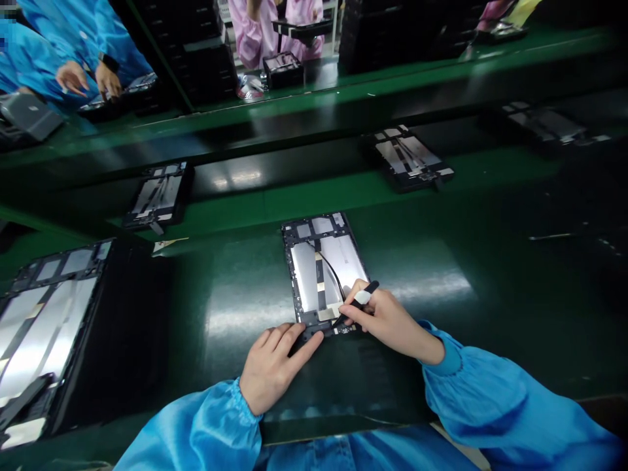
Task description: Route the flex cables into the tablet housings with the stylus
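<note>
The person's 2 hands are just apart, both at the near end of a black rectangular tablet housing with silver metal panels point(305, 261), which lies flat on a glossy dark green tabletop point(432, 288), directly in front of the person. The left hand point(275, 367) rests open and palm down, its fingers touching the housing's near edge and steadying it. The right hand point(387, 322) pinches a slim black-and-white pen-shaped tool point(364, 296), its tip hidden by the fingers, close to a thin black cable point(331, 269) that curves across the panels. A narrow gold-coloured strip point(319, 282) runs down the middle of the housing.

The housing looks light and fairly stiff, but the fine cable and thin panels seem fragile, and it may slide on the shiny surface. The black outer frame looks like the safest place to take hold, away from the cable.

Similar black housings lie farther along the tabletop, and a larger one sits to the left. Loose, shiny blue sleeves point(495, 392) cover the person's arms. Beyond, a co-worker's hands point(83, 77) work at the far top left.
</note>
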`<action>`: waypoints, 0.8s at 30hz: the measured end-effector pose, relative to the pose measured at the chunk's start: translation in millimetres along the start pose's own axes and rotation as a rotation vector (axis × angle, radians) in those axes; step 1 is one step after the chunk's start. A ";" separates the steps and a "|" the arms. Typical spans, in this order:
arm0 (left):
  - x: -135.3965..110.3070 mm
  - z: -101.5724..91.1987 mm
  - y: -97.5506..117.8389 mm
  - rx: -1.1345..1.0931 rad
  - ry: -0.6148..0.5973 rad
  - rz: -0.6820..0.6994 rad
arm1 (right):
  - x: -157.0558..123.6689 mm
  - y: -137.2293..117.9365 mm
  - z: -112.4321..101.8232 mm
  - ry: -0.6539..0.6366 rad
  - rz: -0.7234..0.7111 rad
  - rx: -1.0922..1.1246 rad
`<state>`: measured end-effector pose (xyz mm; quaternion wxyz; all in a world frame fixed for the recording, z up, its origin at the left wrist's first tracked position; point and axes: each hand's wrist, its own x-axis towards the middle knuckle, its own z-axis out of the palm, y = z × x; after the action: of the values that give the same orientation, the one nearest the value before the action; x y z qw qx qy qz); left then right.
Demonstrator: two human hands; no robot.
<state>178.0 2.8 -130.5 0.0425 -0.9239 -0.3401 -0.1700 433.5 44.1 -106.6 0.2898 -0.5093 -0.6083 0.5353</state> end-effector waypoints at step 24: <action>21.2 -3.9 -14.7 -0.150 0.127 0.170 | 11.9 32.3 2.4 0.635 -0.023 0.245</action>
<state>182.4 26.4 -120.1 0.0090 -0.9373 -0.2436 -0.2492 437.6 51.4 -140.1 0.5296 -0.6051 -0.4247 0.4160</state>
